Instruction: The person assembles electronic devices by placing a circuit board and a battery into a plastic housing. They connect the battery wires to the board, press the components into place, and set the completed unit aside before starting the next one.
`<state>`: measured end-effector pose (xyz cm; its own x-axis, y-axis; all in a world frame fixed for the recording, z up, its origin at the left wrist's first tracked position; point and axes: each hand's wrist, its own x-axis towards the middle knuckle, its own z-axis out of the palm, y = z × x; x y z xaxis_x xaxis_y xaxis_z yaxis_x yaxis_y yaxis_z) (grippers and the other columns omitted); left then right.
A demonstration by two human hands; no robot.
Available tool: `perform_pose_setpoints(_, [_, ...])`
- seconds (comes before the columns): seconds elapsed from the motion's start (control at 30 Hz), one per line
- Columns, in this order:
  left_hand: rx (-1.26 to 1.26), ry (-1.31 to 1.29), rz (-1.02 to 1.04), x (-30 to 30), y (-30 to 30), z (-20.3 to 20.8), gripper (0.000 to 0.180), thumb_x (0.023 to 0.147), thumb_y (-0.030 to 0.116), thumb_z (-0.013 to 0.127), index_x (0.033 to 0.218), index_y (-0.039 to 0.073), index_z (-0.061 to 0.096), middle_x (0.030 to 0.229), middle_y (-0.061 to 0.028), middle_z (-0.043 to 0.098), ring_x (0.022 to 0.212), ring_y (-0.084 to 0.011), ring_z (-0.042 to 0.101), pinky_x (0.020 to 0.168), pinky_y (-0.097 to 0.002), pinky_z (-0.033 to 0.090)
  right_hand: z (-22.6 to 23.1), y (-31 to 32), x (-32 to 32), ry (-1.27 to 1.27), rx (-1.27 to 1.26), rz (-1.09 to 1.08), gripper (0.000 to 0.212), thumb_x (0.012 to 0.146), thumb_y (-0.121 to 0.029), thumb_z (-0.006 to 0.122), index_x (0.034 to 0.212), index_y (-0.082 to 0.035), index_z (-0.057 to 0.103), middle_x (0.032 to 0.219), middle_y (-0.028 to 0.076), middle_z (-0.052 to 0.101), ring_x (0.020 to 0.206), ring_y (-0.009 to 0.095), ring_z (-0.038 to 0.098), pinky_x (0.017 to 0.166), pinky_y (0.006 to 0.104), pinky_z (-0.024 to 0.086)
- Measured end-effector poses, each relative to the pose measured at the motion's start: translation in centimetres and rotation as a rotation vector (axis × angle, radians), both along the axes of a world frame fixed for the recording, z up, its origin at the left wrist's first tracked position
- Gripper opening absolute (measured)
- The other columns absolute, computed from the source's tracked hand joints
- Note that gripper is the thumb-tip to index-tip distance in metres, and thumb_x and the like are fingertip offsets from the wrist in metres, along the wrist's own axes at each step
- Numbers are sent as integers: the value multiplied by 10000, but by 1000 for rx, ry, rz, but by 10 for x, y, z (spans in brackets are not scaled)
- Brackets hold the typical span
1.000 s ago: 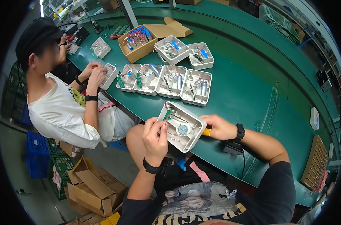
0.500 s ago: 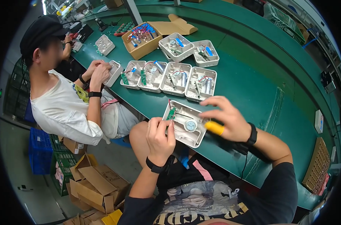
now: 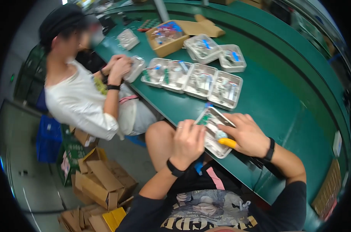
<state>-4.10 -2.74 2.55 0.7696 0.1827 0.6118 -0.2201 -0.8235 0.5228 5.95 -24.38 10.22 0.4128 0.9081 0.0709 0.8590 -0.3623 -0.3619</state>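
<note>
In front of me a white plastic housing point(image 3: 211, 142) is tilted at the table's near edge. Inside it show a green circuit board point(image 3: 204, 119) and a round silvery part point(image 3: 220, 134), slightly blurred. My left hand point(image 3: 188, 142) grips the housing's left wall, its fingers bent together. My right hand point(image 3: 248, 134) is closed over the right wall, with one finger reaching inside near the round part. A yellow finger cot point(image 3: 227, 142) covers one digit of that hand. Parts of the housing are hidden behind both hands.
Beyond stands a row of several open white housings point(image 3: 225, 105) with wires and boards; two more point(image 3: 232, 69) lie behind. A cardboard box point(image 3: 168, 49) holds blue cylindrical cells. At left a co-worker point(image 3: 77, 106) handles another housing. Cartons point(image 3: 102, 181) lie on the floor.
My right hand has come down from above onto the housing's right side. The housing is now tilted and turned. The whole view has shifted, with some blur.
</note>
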Motion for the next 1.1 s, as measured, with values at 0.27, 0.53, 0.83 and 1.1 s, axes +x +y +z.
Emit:
perform_pose_setpoints(0.27, [-59, -38, -33, -4, 3, 1, 78, 872, 5, 764, 949, 0, 758, 974, -155, 652, 870, -345, 635, 769, -430, 532, 1, 1, 3, 38, -5, -31, 454, 950, -324, 791, 1373, -167, 742, 1451, 181, 626, 1268, 369, 622, 1058, 477, 463])
perform_pose_setpoints(0.53, [-201, -36, -92, -2, 22, 0, 64, 891, 13, 755, 948, -7, 734, 1000, -164, 657, 882, -359, 648, 771, -428, 536, -5, -20, 31, 168, 303, 9, 425, 964, -235, 775, 1357, -84, 715, 1385, 150, 678, 1242, 310, 642, 1080, 433, 480])
perform_pose_setpoints(0.83, [-310, -88, -66, -6, 31, 28, 109, 877, -27, 757, 983, -5, 747, 1029, -157, 667, 899, -354, 663, 782, -426, 539, -42, -9, 29, 1208, 220, -35, 282, 1027, -73, 733, 1298, -1, 701, 1281, 67, 735, 1128, 116, 673, 977, 300, 549])
perform_pose_setpoints(1.1, [-198, -161, -56, 2, 28, 18, 104, 876, -46, 751, 978, -24, 746, 1011, -156, 684, 846, -313, 674, 695, -394, 529, -67, -12, 20, 1107, 327, -72, 202, 1016, -30, 727, 1217, -6, 736, 1092, 33, 782, 983, 102, 694, 910, 305, 568])
